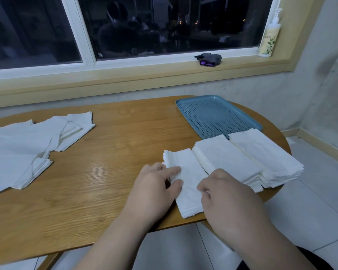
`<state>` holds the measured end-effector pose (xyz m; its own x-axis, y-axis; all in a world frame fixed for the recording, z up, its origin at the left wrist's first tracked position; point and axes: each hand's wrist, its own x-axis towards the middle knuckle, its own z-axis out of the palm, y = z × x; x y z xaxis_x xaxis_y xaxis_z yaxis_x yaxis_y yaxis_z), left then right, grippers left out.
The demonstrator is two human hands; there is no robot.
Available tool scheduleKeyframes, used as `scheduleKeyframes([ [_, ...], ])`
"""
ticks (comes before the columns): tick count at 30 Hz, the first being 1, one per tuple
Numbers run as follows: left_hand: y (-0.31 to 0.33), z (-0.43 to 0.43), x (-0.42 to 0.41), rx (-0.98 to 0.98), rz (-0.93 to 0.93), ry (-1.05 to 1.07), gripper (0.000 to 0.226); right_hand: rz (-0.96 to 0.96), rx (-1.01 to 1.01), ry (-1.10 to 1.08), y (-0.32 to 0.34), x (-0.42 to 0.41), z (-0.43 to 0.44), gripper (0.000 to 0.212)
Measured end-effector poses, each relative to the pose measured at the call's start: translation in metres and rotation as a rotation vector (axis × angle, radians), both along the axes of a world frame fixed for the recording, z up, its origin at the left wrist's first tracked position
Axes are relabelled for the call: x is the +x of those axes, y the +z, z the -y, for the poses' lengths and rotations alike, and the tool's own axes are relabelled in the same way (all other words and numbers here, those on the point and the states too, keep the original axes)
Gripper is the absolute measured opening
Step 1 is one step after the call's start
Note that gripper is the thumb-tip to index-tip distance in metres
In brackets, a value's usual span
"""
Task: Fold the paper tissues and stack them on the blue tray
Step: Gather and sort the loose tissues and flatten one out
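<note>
Left hand (156,189) fingers (174,170) pinch folded tissue (184,162) on table (105,172); right hand (225,195) fingers (202,187) curl onto its edge, can't tell grip; stacks (229,158) just beyond.

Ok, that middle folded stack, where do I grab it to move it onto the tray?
Take the middle stack by its near short end, from your side. Both long edges look hemmed in, by the tissue being folded and the right stack; clamp all layers, thumb on top.
</note>
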<state>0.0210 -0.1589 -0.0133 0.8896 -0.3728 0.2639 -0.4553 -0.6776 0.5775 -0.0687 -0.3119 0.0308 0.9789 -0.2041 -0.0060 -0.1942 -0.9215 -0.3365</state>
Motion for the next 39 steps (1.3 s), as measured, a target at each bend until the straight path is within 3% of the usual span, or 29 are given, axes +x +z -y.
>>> scheduleKeyframes([
  [7,-0.001,-0.002,-0.004,-0.058,-0.032,0.039,0.036,-0.034,-0.048,-0.001,-0.001,0.001,-0.003,0.022],
  [14,0.010,-0.049,-0.021,-0.196,-0.105,0.116,0.025,0.166,0.054,0.000,0.008,-0.003,-0.028,0.031],
  [25,0.034,-0.165,-0.018,-0.132,-0.093,0.262,0.020,0.165,0.117,0.252,0.006,0.035,-0.132,0.022],
  [39,0.041,-0.298,0.010,-0.122,-0.144,0.467,0.026,0.203,0.178,0.407,-0.006,0.144,-0.280,0.024],
])
